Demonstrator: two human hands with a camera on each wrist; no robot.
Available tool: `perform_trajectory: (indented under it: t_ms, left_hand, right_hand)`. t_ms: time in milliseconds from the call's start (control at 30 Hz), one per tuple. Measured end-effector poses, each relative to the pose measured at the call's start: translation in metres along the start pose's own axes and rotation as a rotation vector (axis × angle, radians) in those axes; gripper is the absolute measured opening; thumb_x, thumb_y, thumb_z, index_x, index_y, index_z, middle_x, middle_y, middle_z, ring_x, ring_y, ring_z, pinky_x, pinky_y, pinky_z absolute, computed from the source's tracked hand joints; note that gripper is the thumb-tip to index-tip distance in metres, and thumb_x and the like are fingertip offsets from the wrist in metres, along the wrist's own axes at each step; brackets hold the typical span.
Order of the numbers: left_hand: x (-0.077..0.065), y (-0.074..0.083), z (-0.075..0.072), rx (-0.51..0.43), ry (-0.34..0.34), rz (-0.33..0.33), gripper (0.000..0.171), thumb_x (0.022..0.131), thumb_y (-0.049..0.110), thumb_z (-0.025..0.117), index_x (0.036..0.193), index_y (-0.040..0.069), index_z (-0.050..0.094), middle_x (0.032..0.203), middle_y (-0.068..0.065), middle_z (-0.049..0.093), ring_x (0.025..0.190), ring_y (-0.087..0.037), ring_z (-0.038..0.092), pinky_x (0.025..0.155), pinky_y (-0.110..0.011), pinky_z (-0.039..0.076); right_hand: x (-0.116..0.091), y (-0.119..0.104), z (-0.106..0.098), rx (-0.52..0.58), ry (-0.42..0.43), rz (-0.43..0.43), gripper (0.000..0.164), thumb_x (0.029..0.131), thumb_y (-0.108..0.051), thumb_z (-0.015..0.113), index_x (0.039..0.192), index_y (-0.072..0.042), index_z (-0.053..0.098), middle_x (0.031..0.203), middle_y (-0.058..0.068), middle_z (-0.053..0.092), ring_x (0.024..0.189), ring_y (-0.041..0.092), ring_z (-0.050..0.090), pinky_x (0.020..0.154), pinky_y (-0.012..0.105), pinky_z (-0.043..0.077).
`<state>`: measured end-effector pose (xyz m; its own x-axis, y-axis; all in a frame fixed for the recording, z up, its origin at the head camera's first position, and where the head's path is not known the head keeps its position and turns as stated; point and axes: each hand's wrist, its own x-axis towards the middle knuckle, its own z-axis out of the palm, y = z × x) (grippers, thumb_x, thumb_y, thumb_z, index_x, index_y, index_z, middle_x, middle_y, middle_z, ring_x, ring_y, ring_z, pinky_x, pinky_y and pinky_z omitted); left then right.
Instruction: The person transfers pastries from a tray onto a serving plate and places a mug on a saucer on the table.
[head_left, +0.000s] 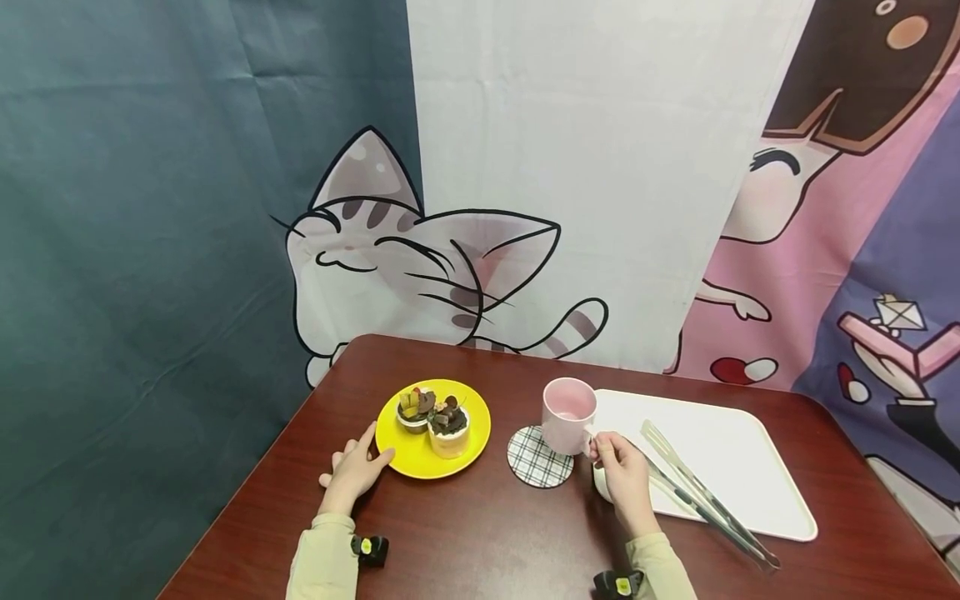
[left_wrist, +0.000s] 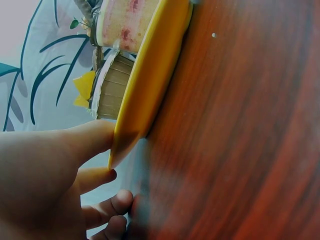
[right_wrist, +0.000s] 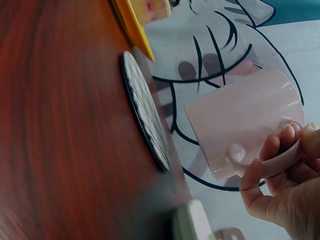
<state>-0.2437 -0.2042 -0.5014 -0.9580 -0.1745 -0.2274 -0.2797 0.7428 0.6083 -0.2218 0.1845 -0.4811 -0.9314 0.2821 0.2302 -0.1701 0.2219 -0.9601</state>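
In the head view my left hand [head_left: 356,472] is at the left edge of a yellow plate [head_left: 480,417], thumb and index finger spread at its rim. The left wrist view shows the other fingers loosely bent beside the plate. Two small cakes, a fruit-topped cupcake [head_left: 411,423] and a dark-topped cake [head_left: 450,442], sit on that plate. My right hand [head_left: 627,477] grips the handle of a pink mug [right_wrist: 245,125] and holds it up, roughly upright. A round checked coaster [head_left: 538,465] lies on the table, partly overlapped by the mug in the head view.
To the right of the coaster lies a white tray [head_left: 750,458]. Metal tongs [head_left: 708,496] rest across it, their end reaching past its front edge. The brown table [head_left: 480,542] ends at a printed cloth backdrop [head_left: 592,150].
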Motion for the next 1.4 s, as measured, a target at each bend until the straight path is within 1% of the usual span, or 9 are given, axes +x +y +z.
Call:
perform_trajectory:
  t_ms: [200,400,500,667,800,867,1000,1233,1400]
  left_hand:
    - [0.002,0.001,0.000,0.002,0.003,0.004,0.074,0.093,0.043,0.055,0.155,0.017,0.024,0.130,-0.024,0.044,0.112,-0.046,0.034,0.083,-0.061,0.021]
    - [0.002,0.004,0.001,0.002,-0.004,-0.007,0.073,0.094,0.044,0.054,0.155,0.016,0.024,0.131,-0.025,0.044,0.113,-0.047,0.034,0.083,-0.060,0.021]
    - [0.003,0.005,0.001,0.001,0.001,0.002,0.073,0.094,0.044,0.054,0.155,0.017,0.024,0.128,-0.024,0.045,0.113,-0.046,0.034,0.082,-0.060,0.021]
    - [0.003,0.006,0.000,0.003,0.009,0.017,0.073,0.094,0.042,0.055,0.155,0.017,0.024,0.124,-0.022,0.047,0.112,-0.046,0.034,0.082,-0.061,0.021]
    - [0.004,0.007,-0.001,0.007,0.007,0.018,0.073,0.094,0.042,0.055,0.155,0.016,0.024,0.123,-0.022,0.047,0.111,-0.046,0.035,0.082,-0.061,0.021]
    - [0.005,0.007,-0.001,0.007,0.008,0.017,0.073,0.094,0.042,0.055,0.155,0.016,0.024,0.123,-0.022,0.047,0.110,-0.045,0.035,0.081,-0.060,0.021]
    - [0.005,0.006,-0.001,0.004,0.011,0.019,0.073,0.093,0.043,0.056,0.154,0.016,0.025,0.124,-0.023,0.046,0.110,-0.045,0.035,0.081,-0.060,0.021]
    - [0.001,0.002,0.001,-0.005,0.006,0.004,0.074,0.093,0.041,0.056,0.154,0.015,0.024,0.124,-0.023,0.046,0.111,-0.046,0.033,0.080,-0.059,0.021]
    - [-0.002,0.002,0.001,-0.009,0.002,0.005,0.074,0.094,0.041,0.056,0.154,0.014,0.023,0.128,-0.025,0.044,0.111,-0.047,0.033,0.080,-0.059,0.021]
  right_hand:
    - [-0.003,0.006,0.012,0.026,-0.045,0.003,0.026,0.099,-0.006,0.051,0.087,0.015,0.061,0.068,-0.008,0.057,0.066,-0.002,0.053,0.063,0.018,0.048]
    - [-0.007,0.014,0.021,0.024,-0.142,0.028,0.029,0.100,-0.011,0.050,0.086,0.012,0.060,0.070,-0.004,0.057,0.066,0.000,0.052,0.064,0.021,0.047]
    - [-0.008,0.016,0.022,0.034,-0.181,0.052,0.029,0.100,-0.013,0.051,0.085,0.011,0.059,0.071,-0.004,0.055,0.066,0.001,0.052,0.064,0.021,0.047]
    - [-0.006,0.018,0.019,-0.004,-0.230,0.055,0.027,0.100,-0.014,0.051,0.082,0.006,0.058,0.070,-0.006,0.054,0.067,0.001,0.051,0.064,0.019,0.043]
    - [-0.004,0.016,0.016,-0.022,-0.267,0.056,0.026,0.100,-0.013,0.051,0.082,0.005,0.058,0.070,-0.004,0.055,0.066,0.001,0.050,0.065,0.020,0.043]
    - [-0.004,0.015,0.016,-0.030,-0.277,0.055,0.026,0.100,-0.014,0.050,0.082,0.004,0.058,0.070,-0.003,0.055,0.061,0.001,0.047,0.060,0.020,0.041]
    - [-0.003,0.014,0.018,-0.071,-0.277,0.058,0.027,0.100,-0.013,0.049,0.080,0.003,0.057,0.068,0.001,0.054,0.051,0.001,0.037,0.049,0.019,0.033]
    - [-0.005,0.014,0.023,-0.128,-0.268,0.041,0.025,0.100,-0.009,0.048,0.077,0.000,0.055,0.068,0.009,0.054,0.052,0.002,0.039,0.049,0.019,0.033]
    - [-0.005,0.014,0.022,-0.115,-0.277,0.068,0.026,0.100,-0.011,0.047,0.078,0.000,0.055,0.068,0.005,0.053,0.049,0.002,0.036,0.047,0.019,0.032]
